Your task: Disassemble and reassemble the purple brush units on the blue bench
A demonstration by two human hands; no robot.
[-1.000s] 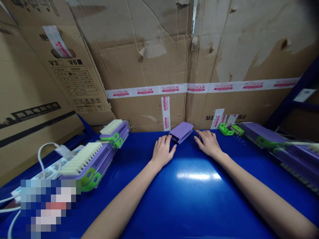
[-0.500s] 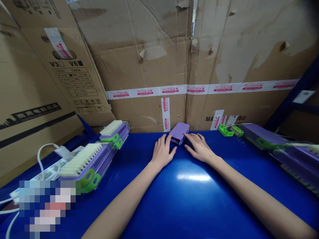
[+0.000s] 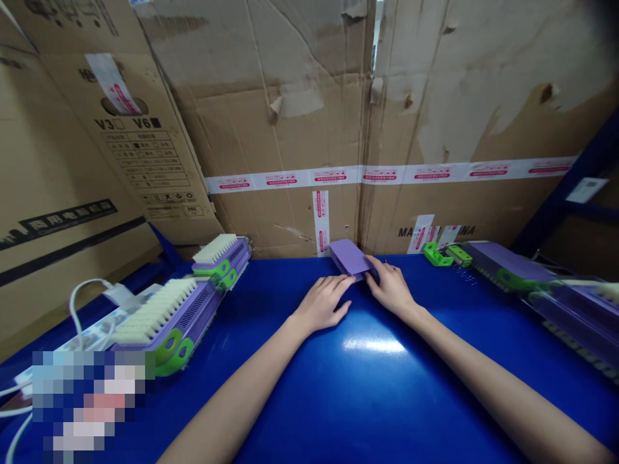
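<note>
A purple plastic casing (image 3: pixel 349 256), flat on top, lies turned at an angle at the back of the blue table, close to the cardboard. My right hand (image 3: pixel 391 287) grips its right near corner, fingers on the top edge and thumb lower at the side. My left hand (image 3: pixel 325 303) is open, its fingers stretched toward the casing's near corner and its thumb held apart. The left fingertips reach that corner. The casing's underside and its right end behind my fingers are hidden.
Purple-and-green brush units with pale bristles (image 3: pixel 155 312) line the left. More purple units (image 3: pixel 507 261) stand right, near a green bracket (image 3: pixel 438 255), a green part (image 3: pixel 459 256) and small springs (image 3: pixel 465 277). A power strip (image 3: pixel 97 335) lies left; tall cardboard (image 3: pixel 290 142) closes off the back.
The casing has turned, so its near end now points to the right. My right hand has closed on its corner. My left hand has slid from its left side to its near corner.
</note>
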